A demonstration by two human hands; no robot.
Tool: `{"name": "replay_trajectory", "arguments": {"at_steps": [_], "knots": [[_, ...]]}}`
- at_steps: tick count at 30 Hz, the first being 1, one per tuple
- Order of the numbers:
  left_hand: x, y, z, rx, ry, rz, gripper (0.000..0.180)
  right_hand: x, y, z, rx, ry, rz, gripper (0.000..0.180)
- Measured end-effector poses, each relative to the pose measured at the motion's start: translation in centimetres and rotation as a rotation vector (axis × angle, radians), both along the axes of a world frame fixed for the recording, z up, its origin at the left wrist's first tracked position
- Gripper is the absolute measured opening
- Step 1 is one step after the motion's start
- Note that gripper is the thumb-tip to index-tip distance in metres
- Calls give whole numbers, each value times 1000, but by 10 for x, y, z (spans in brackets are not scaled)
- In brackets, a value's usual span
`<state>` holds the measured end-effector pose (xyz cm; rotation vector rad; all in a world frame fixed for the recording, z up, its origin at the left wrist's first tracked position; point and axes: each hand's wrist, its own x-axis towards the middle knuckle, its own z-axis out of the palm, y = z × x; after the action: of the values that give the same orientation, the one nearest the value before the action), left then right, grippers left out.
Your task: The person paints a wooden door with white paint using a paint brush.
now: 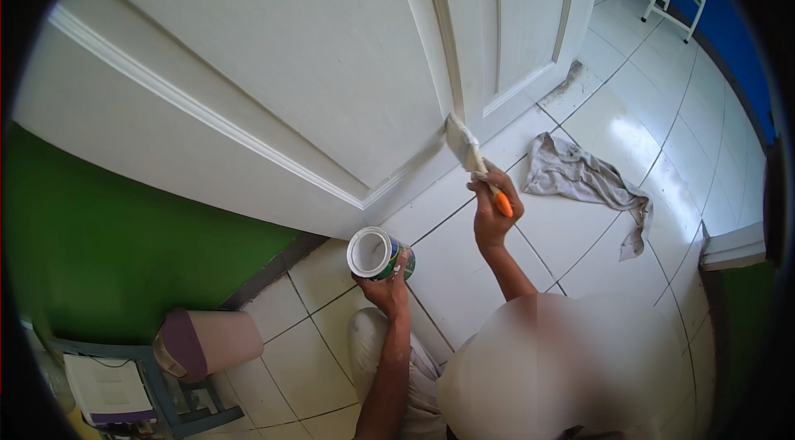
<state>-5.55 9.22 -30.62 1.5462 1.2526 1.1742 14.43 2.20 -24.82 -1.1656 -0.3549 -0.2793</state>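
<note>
- Right hand [494, 212] grips the paintbrush [474, 160], handle slanting up-left, bristles touching the white door [315, 51].
- Left hand [385, 287] holds the paint can [377, 254], below the door.

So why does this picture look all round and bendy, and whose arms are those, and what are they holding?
The picture comes from a small wide camera worn on a person's head, looking down. That kind of lens bends straight lines near the edges, so the big white panelled door looks curved. The two arms coming up from the bottom belong to the person wearing the camera. The left hand holds a small open round paint tin with white inside. The right hand holds a flat paintbrush with an orange handle, its bristles against the door's lower edge. On the white tiled floor lies a crumpled grey cloth. The wall on the left is green.
</note>
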Motion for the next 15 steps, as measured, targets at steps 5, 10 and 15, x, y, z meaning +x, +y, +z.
{"name": "replay_trajectory", "arguments": {"at_steps": [5, 10, 15], "knots": [[-6, 5, 23, 139, -77, 81, 90, -90, 32, -16, 187, 444, 320, 9], [-21, 12, 41, 238, -197, 202, 85, -124, 33, -39, 95, 366, 574, 11], [-36, 22, 51, 206, -234, 227, 80, -93, 28, -42, -97, 50, 612, 16]]}}
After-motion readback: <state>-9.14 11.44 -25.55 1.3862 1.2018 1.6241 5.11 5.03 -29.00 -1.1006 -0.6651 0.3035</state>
